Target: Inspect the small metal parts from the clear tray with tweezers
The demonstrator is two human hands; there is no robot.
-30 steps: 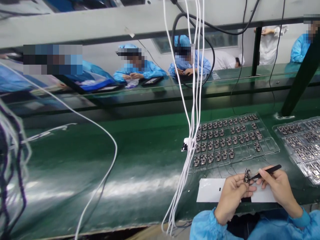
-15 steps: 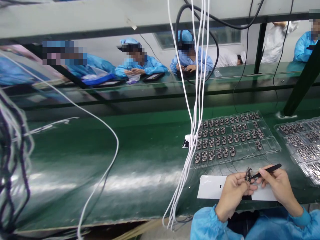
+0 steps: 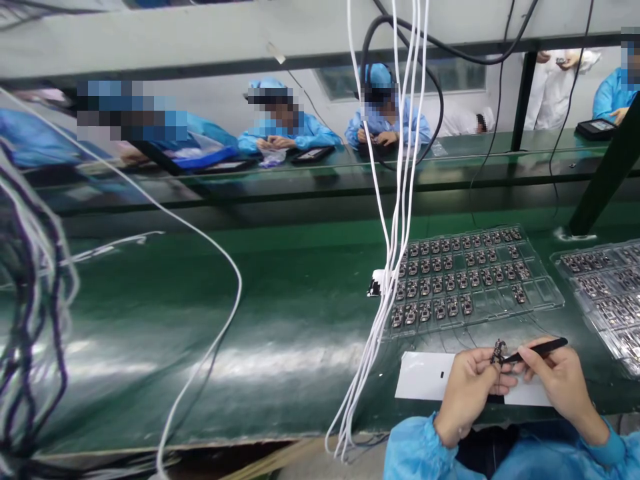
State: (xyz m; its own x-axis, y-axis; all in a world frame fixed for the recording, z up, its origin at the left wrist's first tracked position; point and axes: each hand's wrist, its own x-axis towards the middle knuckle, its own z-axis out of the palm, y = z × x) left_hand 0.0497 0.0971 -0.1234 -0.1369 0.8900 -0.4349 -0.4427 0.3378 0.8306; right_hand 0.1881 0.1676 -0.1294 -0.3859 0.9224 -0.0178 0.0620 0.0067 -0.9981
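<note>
At the lower right of the frame the person's left hand (image 3: 467, 393) is curled closed, pinching a small dark component (image 3: 497, 351) between thumb and fingertips just above a white sheet (image 3: 425, 375) that lies on the green belt (image 3: 280, 313). The right hand (image 3: 557, 383) is closed in a pen-like grip on black tweezers (image 3: 535, 349), whose tip touches the component; the two hands nearly meet. Just beyond them, toward the middle right, a clear tray (image 3: 545, 293) holds rows of like parts, its nearest cells bare, and a second tray (image 3: 607, 300) runs off the right edge. The sheet's near edge sits close to the belt's front edge, so the hands work in a narrow strip between that edge and the first tray. A bundle of white cables (image 3: 395, 267) hangs from the top centre down past the tray's left side to the lower centre, close to the left hand's wrist; one more white cable (image 3: 220, 260) loops across the left half. The wide stretch of belt left of the bundle lies open. Across the upper frame, other people in blue gowns sit at a far bench (image 3: 350, 177). Compared with half a second before, the grips are unchanged and the hands sit slightly lower and further right in the frame; the whole scene has slid a little rightward.
</note>
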